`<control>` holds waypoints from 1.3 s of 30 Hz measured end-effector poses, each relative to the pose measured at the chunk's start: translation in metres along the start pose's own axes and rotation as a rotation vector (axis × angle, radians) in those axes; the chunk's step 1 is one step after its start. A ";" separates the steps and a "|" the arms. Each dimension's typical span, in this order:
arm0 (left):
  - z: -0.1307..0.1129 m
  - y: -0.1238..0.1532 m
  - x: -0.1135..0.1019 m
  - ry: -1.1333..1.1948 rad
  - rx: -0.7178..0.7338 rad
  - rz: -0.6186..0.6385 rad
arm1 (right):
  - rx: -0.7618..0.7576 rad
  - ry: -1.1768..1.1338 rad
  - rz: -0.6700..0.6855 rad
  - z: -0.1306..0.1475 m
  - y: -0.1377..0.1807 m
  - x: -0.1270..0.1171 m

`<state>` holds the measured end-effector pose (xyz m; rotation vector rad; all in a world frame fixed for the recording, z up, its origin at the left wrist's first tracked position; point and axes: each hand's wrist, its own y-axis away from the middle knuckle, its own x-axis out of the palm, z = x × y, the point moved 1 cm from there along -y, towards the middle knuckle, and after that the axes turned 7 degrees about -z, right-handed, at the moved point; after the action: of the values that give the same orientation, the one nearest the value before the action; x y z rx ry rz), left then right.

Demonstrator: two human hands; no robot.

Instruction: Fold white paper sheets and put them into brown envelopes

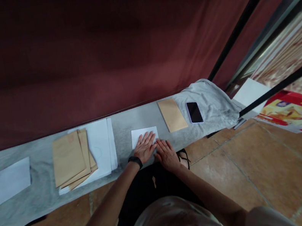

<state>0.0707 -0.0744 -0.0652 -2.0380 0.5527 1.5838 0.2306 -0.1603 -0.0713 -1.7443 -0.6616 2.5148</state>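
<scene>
"Head view: where is the small white rectangular paper (135, 133), and what rests on it?"

"It lies flat on the long surface draped in grey cloth (122, 133). The left hand (145, 145) rests palm-down over its near part, fingers spread and grasping nothing; that weight probably holds the paper flat against the soft cloth."

"And the right hand (167, 155)?"

"Palm-down too, at the paper's near right corner, fingers extended and close together, gripping nothing I can see. Perhaps it steadies that edge; whether its fingertips lie on the paper or just beside it, I cannot tell."

"What sits to the paper's right?"

"Near it, a single flat tan paper envelope (172, 115); past that, a dark-screened phone in a pale purple case (194, 112). Both lie apart from the paper, which leaves the hands room, I'd say."

"To its left?"

"A fanned pile of tan paper envelopes (68, 157), partly on larger white paper sheets (103, 148); the loose fan likely makes them easy to separate. Farther left, well apart from the paper, is a white sheet cut off by the frame (6, 181)."
</scene>
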 end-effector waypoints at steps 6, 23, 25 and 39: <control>0.003 0.034 -0.012 0.014 -0.064 -0.027 | 0.022 -0.046 -0.013 -0.004 -0.012 -0.003; 0.001 0.010 -0.033 -0.088 -0.129 0.112 | -0.015 0.010 0.088 -0.002 -0.058 0.005; -0.009 0.006 -0.037 -0.071 -0.143 0.101 | 0.004 -0.026 0.080 0.000 -0.059 0.003; -0.009 -0.004 -0.073 0.975 -0.842 -0.579 | 0.775 -1.080 -0.065 -0.007 -0.042 -0.004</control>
<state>0.0620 -0.0757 0.0080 -3.1511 -0.5094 0.3849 0.2292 -0.1204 -0.0555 -0.0798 0.3011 2.8787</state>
